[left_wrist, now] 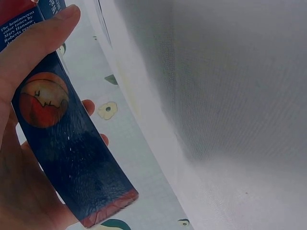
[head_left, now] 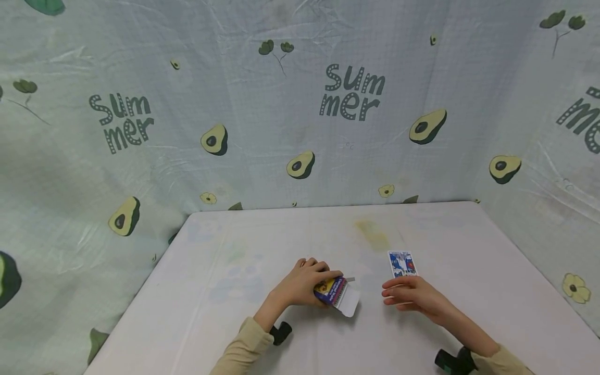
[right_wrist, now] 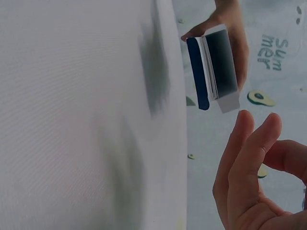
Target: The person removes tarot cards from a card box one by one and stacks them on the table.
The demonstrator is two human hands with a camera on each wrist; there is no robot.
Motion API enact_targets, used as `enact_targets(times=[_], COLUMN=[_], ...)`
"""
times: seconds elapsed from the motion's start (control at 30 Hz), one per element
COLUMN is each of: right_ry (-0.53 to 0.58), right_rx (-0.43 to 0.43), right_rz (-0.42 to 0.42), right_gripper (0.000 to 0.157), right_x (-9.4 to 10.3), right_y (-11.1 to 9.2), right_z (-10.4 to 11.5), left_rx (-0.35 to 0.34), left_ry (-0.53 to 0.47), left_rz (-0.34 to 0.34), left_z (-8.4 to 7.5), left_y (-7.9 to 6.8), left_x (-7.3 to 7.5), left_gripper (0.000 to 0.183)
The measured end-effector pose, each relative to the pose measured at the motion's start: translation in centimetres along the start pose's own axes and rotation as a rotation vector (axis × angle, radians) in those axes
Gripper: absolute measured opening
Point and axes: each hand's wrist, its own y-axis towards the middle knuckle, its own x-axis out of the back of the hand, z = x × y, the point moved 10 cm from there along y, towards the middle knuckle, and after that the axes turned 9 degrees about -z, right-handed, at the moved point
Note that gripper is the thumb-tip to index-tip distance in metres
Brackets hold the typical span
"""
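Note:
My left hand (head_left: 303, 285) grips a small card box (head_left: 332, 289), dark blue with coloured pictures, its open end with white flaps facing right. In the left wrist view, the thumb lies across the box's side (left_wrist: 72, 158), which bears printed text and a round face picture. The right wrist view looks into the mouth of the box (right_wrist: 223, 62), where thin pale edges show along one side of a dark interior. My right hand (head_left: 419, 297) hovers right of the box, fingers loosely bent and holding nothing. Just beyond it lies a blue-and-white picture card (head_left: 402, 263), its near end hidden by the hand.
A white cloth covers the table (head_left: 225, 333), with a faint yellowish stain (head_left: 372, 234) towards the back. Behind and at the sides hangs a pale curtain (head_left: 253, 104) printed with avocados and lettering. Dark wrist cameras sit at both sleeves.

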Motion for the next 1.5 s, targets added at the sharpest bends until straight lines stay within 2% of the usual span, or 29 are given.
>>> enact_targets(times=[0.37, 0.63, 1.0, 1.5], right_ry=[0.008, 0.011, 0.022, 0.062], right_rx=[0.02, 0.002, 0.001, -0.016], right_rz=[0.038, 0.056, 0.098, 0.095], right_gripper=[0.049, 0.044, 0.045, 0.043], right_x=[-1.8, -3.4, -5.3, -6.6], right_y=[0.1, 0.1, 0.6, 1.8], right_z=[0.8, 0.7, 0.9, 0.4], left_rx=[0.013, 0.017, 0.007, 0.002], left_ry=[-0.002, -0.022, -0.006, -0.019], left_rz=[0.007, 0.005, 0.007, -0.033], left_z=[0.1, 0.1, 0.1, -0.6], left_y=[0.1, 0.1, 0.1, 0.0], left_x=[-0.2, -0.2, -0.4, 0.6], left_gripper=[0.071, 0.072, 0.073, 0.073])
